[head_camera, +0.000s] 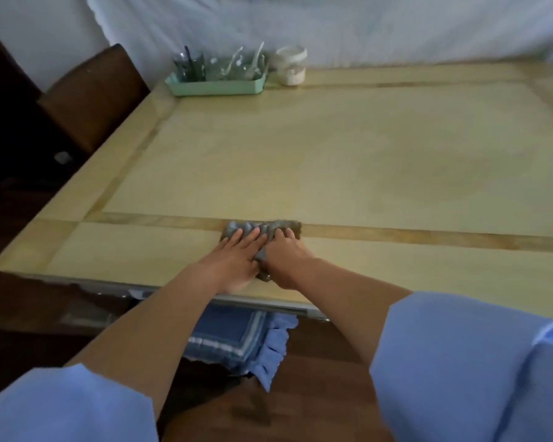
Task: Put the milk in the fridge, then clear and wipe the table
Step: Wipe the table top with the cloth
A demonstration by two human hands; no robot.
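Near the worktop [332,148] edge, left grip [237,260] flat on, right grip [288,261] clutching, cloth [268,227]: even pressure, overlapping strokes advised.

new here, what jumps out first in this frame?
Two hands work a crumpled grey cloth at the near edge of the table: the left hand presses flat on it and the right hand grips it alongside. At the far left corner sits a green tray holding glasses, with a white jar just right of it.
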